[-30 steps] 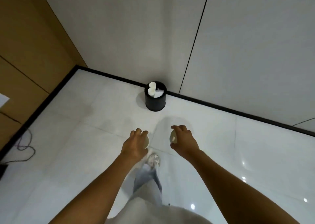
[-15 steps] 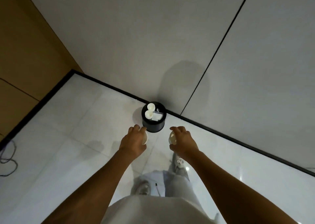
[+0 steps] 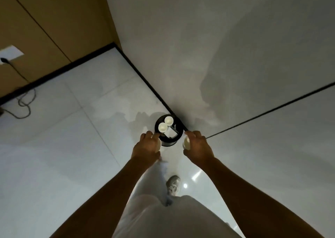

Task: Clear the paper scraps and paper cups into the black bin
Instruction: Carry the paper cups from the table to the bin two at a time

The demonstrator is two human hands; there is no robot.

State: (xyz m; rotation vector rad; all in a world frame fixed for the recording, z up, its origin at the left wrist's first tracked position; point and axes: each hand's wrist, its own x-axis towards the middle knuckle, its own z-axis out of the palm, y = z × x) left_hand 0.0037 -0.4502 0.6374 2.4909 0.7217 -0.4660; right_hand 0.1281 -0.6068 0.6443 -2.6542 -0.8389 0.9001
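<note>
The round black bin [image 3: 176, 127] stands on the white floor against the wall. Inside it are two white paper cups [image 3: 162, 127] and a paper scrap [image 3: 171, 132]. My left hand [image 3: 147, 145] grips a white paper cup [image 3: 158, 143] just left of the bin's near rim. My right hand [image 3: 197, 146] grips another paper cup [image 3: 186, 143] just right of the rim. Both cups are largely hidden by my fingers.
A white wall [image 3: 217, 56] rises right behind the bin, with a black skirting line. A wooden panel [image 3: 45, 20] with a socket and a black cable [image 3: 23, 103] is at the left. My shoe [image 3: 173, 184] is on the tiles below.
I have stepped closer to the bin, and both hands, still holding their cups, now flank its near rim. The view has turned, so the wood panel shows larger at left.
</note>
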